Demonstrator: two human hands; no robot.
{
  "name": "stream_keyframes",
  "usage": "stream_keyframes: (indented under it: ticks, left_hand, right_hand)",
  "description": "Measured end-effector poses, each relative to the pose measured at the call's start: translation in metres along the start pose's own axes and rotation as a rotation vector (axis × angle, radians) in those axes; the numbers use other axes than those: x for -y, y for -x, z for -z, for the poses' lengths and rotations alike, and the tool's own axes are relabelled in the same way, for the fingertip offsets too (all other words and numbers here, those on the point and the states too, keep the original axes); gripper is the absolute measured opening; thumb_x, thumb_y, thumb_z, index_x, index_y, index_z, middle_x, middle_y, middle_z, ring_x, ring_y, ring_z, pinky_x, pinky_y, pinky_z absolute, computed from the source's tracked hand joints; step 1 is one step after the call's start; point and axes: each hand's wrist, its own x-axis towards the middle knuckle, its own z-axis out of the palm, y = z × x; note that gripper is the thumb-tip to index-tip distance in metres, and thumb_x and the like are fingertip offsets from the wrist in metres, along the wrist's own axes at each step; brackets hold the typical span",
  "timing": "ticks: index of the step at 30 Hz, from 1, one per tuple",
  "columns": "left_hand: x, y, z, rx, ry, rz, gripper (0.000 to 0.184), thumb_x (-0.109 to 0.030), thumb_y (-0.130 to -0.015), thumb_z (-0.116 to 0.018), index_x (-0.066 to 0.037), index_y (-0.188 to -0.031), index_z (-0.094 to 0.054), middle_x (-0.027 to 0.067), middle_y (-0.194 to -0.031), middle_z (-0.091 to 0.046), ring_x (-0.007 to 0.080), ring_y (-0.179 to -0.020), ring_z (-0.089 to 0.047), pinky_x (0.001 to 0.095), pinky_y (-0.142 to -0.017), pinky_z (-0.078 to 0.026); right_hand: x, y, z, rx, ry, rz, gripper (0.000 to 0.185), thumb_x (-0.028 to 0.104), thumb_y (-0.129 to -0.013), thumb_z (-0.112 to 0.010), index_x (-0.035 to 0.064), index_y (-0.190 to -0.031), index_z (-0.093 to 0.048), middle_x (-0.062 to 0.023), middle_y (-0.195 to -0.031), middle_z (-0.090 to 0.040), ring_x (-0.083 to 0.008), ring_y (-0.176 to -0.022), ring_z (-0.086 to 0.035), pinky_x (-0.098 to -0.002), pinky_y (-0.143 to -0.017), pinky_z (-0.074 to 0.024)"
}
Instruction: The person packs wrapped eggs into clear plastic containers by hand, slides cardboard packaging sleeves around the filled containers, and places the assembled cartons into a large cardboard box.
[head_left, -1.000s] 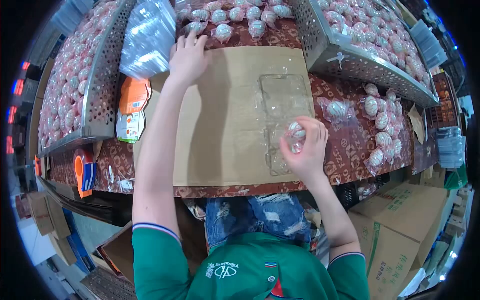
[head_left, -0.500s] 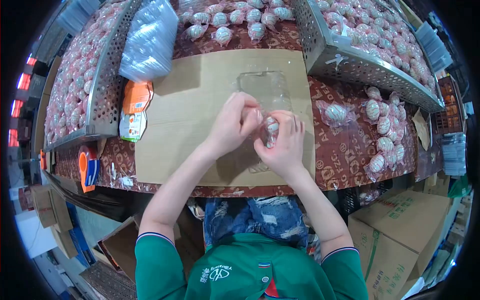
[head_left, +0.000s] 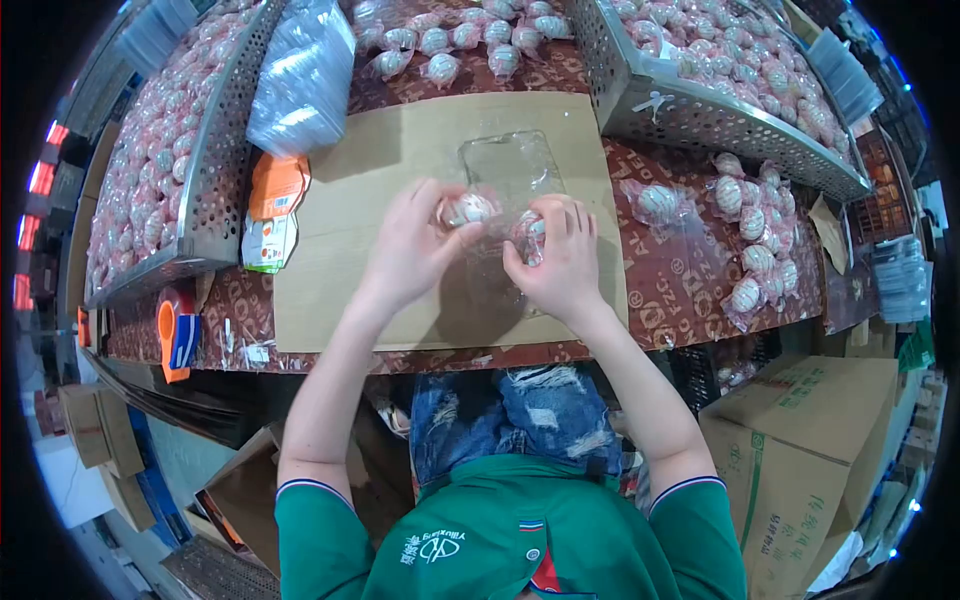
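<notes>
My left hand has closed its thumb and fingers around a white striped ball in clear-pink wrap. A short gap to the right, my right hand grips another wrapped ball, partly covered by its fingers. Both hands are over a clear plastic tray, which lies on a flat cardboard sheet. The tray's near part is hard to make out beneath the hands.
Perforated metal bins full of wrapped balls stand at left and right. Stacked clear plastic trays, printed cards and a tape dispenser lie leftward. Loose wrapped balls lie right, above a carton.
My left hand has moved left and away from my right hand, and a wrapped ball now shows in it. The right hand stays near the same place, still gripping a ball.
</notes>
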Motion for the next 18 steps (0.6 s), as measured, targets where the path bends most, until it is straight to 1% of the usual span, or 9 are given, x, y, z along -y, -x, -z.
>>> stream_keyframes:
  ticks: [1, 3, 5, 6, 10, 12, 13, 15, 18]
  left_hand:
    - [-0.004, -0.005, 0.007, 0.01, -0.283, -0.125, 0.036, -0.017, -0.078, -0.075, -0.003, -0.108, -0.061, 0.0139, -0.103, -0.059, 0.0319, -0.101, -0.057, 0.0419, -0.084, -0.05]
    - [-0.005, -0.009, -0.001, 0.074, -0.378, -0.168, 0.029, -0.015, -0.076, -0.073, -0.005, -0.1, -0.061, 0.012, -0.099, -0.058, 0.0306, -0.097, -0.057, 0.0401, -0.078, -0.052]
    - [-0.009, -0.012, -0.01, 0.155, -0.604, -0.383, 0.029, -0.01, -0.072, -0.072, -0.008, -0.099, -0.062, 0.0088, -0.096, -0.056, 0.0301, -0.094, -0.056, 0.0387, -0.078, -0.051]
    - [-0.014, -0.011, -0.013, 0.156, -0.66, -0.441, 0.023, -0.009, -0.072, -0.069, -0.007, -0.093, -0.061, 0.0078, -0.098, -0.056, 0.0277, -0.094, -0.056, 0.0369, -0.075, -0.052]
    - [-0.022, -0.01, -0.003, 0.233, -0.785, -0.538, 0.023, -0.01, -0.073, -0.068, -0.007, -0.094, -0.061, 0.0074, -0.097, -0.056, 0.0265, -0.093, -0.056, 0.0355, -0.074, -0.052]
    - [-0.018, -0.006, 0.004, 0.447, -0.691, -0.592, 0.025, -0.01, -0.072, -0.068, -0.006, -0.096, -0.062, 0.0077, -0.095, -0.056, 0.0264, -0.093, -0.056, 0.036, -0.076, -0.053]
    - [-0.017, -0.007, 0.002, 0.447, -0.688, -0.59, 0.025, -0.01, -0.072, -0.068, -0.006, -0.096, -0.062, 0.0077, -0.095, -0.056, 0.0264, -0.093, -0.056, 0.036, -0.076, -0.053]
    - [-0.016, -0.011, 0.001, 0.619, -0.76, -0.448, 0.02, -0.006, -0.07, -0.067, -0.005, -0.09, -0.063, 0.0105, -0.099, -0.059, 0.0283, -0.092, -0.06, 0.0377, -0.077, -0.054]
    - [-0.008, -0.009, -0.004, 0.455, -0.597, -0.306, 0.024, -0.002, -0.072, -0.067, -0.002, -0.095, -0.064, 0.0138, -0.102, -0.059, 0.0313, -0.098, -0.061, 0.0377, -0.081, -0.054]
  right_hand:
    - [0.0, 0.001, -0.001, 0.005, -0.006, 0.004, 0.048, 0.022, -0.07, -0.074, 0.0072, -0.108, -0.049, -0.0119, -0.109, -0.052, -0.032, -0.103, -0.051, -0.0463, -0.089, -0.039]
    - [0.0, 0.0, -0.005, 0.014, -0.009, -0.018, 0.049, 0.023, -0.07, -0.074, 0.0072, -0.108, -0.048, -0.0122, -0.109, -0.052, -0.0323, -0.104, -0.05, -0.0466, -0.09, -0.039]
    - [0.0, 0.0, -0.006, 0.018, -0.008, -0.043, 0.05, 0.023, -0.07, -0.074, 0.0072, -0.109, -0.048, -0.0124, -0.109, -0.052, -0.0325, -0.104, -0.05, -0.0468, -0.09, -0.039]
    - [0.001, -0.001, -0.006, 0.011, -0.002, -0.033, 0.05, 0.023, -0.07, -0.074, 0.0073, -0.109, -0.048, -0.0128, -0.109, -0.052, -0.0328, -0.105, -0.05, -0.0468, -0.09, -0.039]
    - [0.001, 0.002, -0.004, 0.045, -0.034, -0.002, 0.053, 0.024, -0.069, -0.075, 0.0072, -0.111, -0.047, -0.0138, -0.11, -0.052, -0.0339, -0.105, -0.05, -0.0465, -0.09, -0.0391]
    - [0.006, 0.004, 0.0, 0.073, -0.076, 0.017, 0.053, 0.023, -0.068, -0.075, 0.0072, -0.111, -0.047, -0.0142, -0.11, -0.052, -0.0343, -0.106, -0.05, -0.0466, -0.091, -0.0391]
    - [0.009, 0.006, 0.0, 0.101, -0.121, 0.035, 0.053, 0.023, -0.068, -0.075, 0.0072, -0.11, -0.047, -0.0145, -0.11, -0.052, -0.0347, -0.106, -0.05, -0.0467, -0.091, -0.0392]
    - [0.01, 0.01, -0.005, 0.107, -0.12, 0.022, 0.053, 0.024, -0.068, -0.075, 0.0073, -0.11, -0.047, -0.015, -0.111, -0.052, -0.0351, -0.106, -0.05, -0.0472, -0.091, -0.0393]
    - [0.008, 0.007, -0.005, 0.051, -0.08, -0.004, 0.052, 0.025, -0.068, -0.075, 0.007, -0.109, -0.048, -0.0152, -0.11, -0.052, -0.0348, -0.106, -0.05, -0.0477, -0.09, -0.0393]
